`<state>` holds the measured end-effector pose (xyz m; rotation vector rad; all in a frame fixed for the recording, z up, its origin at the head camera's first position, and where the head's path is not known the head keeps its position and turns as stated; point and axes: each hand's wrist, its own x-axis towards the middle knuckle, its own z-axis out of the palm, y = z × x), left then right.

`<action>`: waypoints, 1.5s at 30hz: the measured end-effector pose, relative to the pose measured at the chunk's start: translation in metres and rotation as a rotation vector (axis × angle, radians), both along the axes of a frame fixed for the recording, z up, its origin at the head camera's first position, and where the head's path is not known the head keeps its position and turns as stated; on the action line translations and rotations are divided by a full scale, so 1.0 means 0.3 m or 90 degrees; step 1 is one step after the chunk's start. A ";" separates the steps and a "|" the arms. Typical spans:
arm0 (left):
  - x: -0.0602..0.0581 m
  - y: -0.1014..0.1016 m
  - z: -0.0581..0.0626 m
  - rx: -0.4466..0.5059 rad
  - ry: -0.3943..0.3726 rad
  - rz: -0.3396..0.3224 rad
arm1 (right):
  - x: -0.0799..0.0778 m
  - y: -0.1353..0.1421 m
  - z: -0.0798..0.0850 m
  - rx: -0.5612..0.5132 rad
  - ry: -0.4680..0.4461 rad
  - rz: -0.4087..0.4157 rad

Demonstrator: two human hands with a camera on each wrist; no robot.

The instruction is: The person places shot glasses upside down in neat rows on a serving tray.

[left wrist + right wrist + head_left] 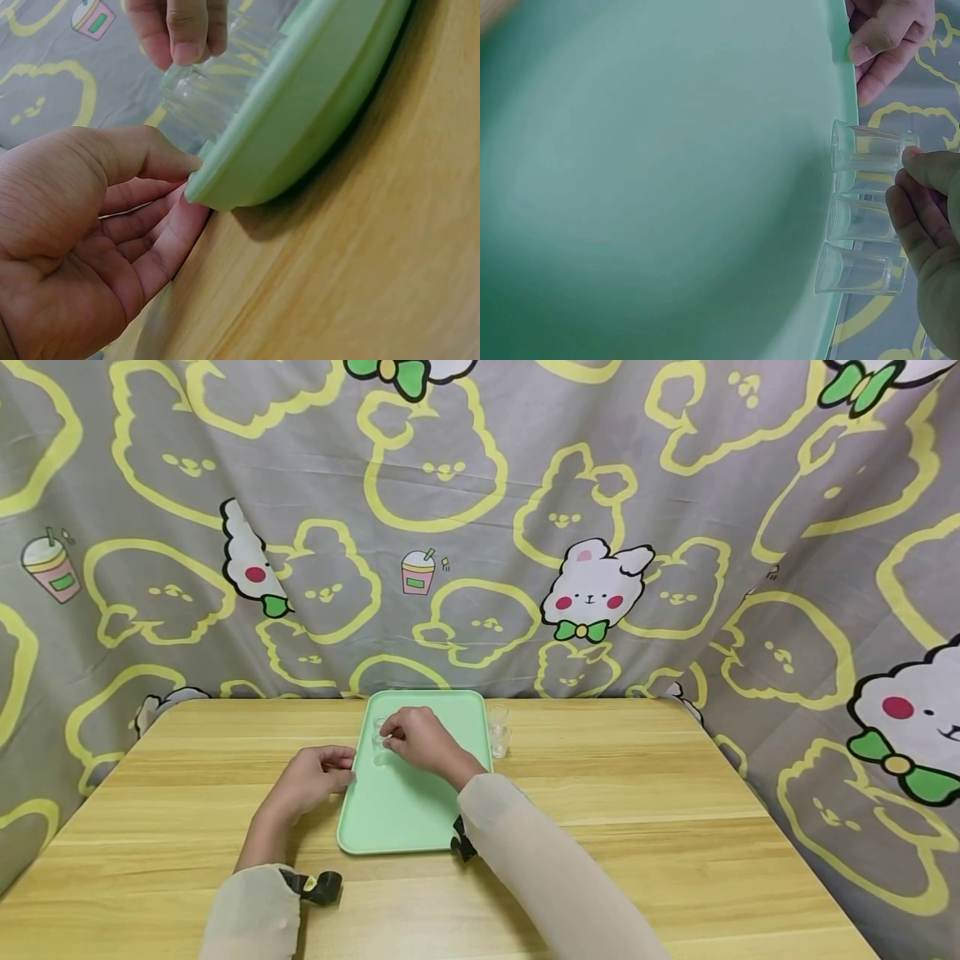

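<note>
A light green rectangular tray (420,810) lies on the wooden table. My left hand (318,772) grips its left rim, thumb on top and fingers beneath, as the left wrist view shows. Over the tray's far left part, my right hand (423,739) pinches a small clear glass (874,148) between thumb and fingers. More such glasses (859,270) stand beside it in a row along the tray's edge. In the head view, the right fingers partly hide this row.
Just beyond the tray's right edge, more small clear glasses (500,742) stand on the table (615,793). A grey patterned curtain (480,560) hangs behind the table and down its sides. Each wrist wears a black strap-mounted device (318,887).
</note>
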<state>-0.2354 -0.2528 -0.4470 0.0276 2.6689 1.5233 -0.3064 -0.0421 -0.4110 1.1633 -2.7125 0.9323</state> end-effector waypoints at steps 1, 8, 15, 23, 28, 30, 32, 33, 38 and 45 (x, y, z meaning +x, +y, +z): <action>0.000 0.000 0.000 0.000 0.000 0.000 | 0.000 0.000 0.000 0.000 0.001 -0.001; 0.000 -0.001 0.001 0.003 0.002 -0.002 | -0.005 -0.002 -0.002 -0.002 0.007 -0.008; 0.004 0.001 0.004 0.003 -0.002 -0.001 | -0.005 -0.005 -0.007 -0.009 -0.003 -0.021; 0.005 0.004 0.004 -0.002 0.003 -0.002 | 0.002 0.004 0.006 -0.022 -0.011 -0.022; 0.002 0.004 0.006 -0.007 -0.005 0.003 | 0.005 0.022 0.042 -0.046 -0.020 -0.017; 0.000 0.002 0.004 -0.008 -0.004 0.004 | 0.005 0.032 0.060 -0.053 -0.019 -0.015; -0.002 0.003 0.002 -0.011 -0.002 0.004 | 0.005 0.048 0.077 -0.052 -0.015 -0.016; -0.003 0.003 0.001 -0.013 -0.002 0.005 | 0.005 0.056 0.085 -0.052 -0.012 -0.017; -0.001 0.002 0.000 -0.028 0.002 0.009 | -0.001 0.106 0.114 -0.054 0.001 -0.028; 0.003 0.002 0.003 -0.038 0.006 0.005 | -0.019 0.178 0.131 -0.049 0.005 -0.050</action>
